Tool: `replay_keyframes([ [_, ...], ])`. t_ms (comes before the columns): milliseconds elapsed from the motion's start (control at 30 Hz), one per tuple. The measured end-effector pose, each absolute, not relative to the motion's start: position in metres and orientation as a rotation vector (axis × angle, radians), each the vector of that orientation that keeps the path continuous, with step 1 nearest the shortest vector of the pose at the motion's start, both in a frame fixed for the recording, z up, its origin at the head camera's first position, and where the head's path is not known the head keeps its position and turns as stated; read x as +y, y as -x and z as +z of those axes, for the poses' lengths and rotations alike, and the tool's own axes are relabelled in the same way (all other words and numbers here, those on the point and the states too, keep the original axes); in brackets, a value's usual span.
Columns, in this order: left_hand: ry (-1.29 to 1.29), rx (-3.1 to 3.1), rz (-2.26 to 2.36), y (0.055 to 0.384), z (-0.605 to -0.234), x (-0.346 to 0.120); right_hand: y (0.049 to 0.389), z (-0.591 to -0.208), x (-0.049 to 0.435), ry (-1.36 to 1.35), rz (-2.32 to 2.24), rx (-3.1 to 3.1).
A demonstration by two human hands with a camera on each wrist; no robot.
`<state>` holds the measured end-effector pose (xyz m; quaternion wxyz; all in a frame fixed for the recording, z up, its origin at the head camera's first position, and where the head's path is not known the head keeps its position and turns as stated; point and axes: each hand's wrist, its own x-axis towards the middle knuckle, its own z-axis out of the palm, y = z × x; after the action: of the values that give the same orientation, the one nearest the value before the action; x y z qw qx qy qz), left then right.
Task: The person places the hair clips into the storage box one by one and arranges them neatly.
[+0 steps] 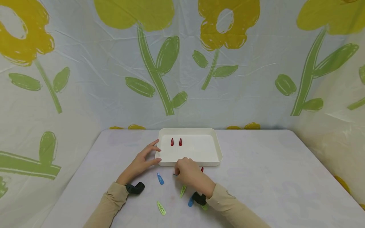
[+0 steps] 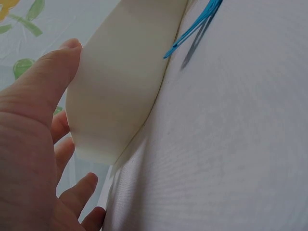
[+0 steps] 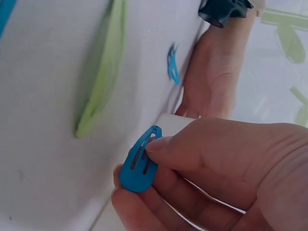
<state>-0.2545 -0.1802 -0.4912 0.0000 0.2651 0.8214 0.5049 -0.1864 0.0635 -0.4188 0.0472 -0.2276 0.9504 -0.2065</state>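
A blue hair clip (image 3: 135, 179) is pinched by the right hand (image 1: 189, 172) near the white tray (image 1: 199, 155). The left hand (image 1: 141, 161), fingers spread wide, is placed at the tray's left end; two red clips (image 1: 172, 143) are contained inside.

- Pinched right now in the right hand (image 1: 189, 172): a blue clip (image 3: 139, 166), teardrop-shaped and slotted, near the tray's front.
- Sitting flat, white and rectangular: the tray (image 1: 199, 152), with the left hand (image 1: 142, 161) spread at its left end.
- Side by side inside, left of centre: two red clips (image 1: 172, 142), narrow ends pointing away.
- Out in front, lying scattered: a third red clip (image 1: 202, 169), half hidden; two more blue clips (image 1: 160, 178); three green clips (image 1: 161, 208), one mostly covered.
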Motion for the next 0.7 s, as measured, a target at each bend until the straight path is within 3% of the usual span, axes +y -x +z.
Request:
replay_keyframes([
  [700, -0.86, 2.568, 1.609, 0.253, -0.485, -0.178, 0.195, -0.403, 0.073, 0.727, -0.771, 2.788],
])
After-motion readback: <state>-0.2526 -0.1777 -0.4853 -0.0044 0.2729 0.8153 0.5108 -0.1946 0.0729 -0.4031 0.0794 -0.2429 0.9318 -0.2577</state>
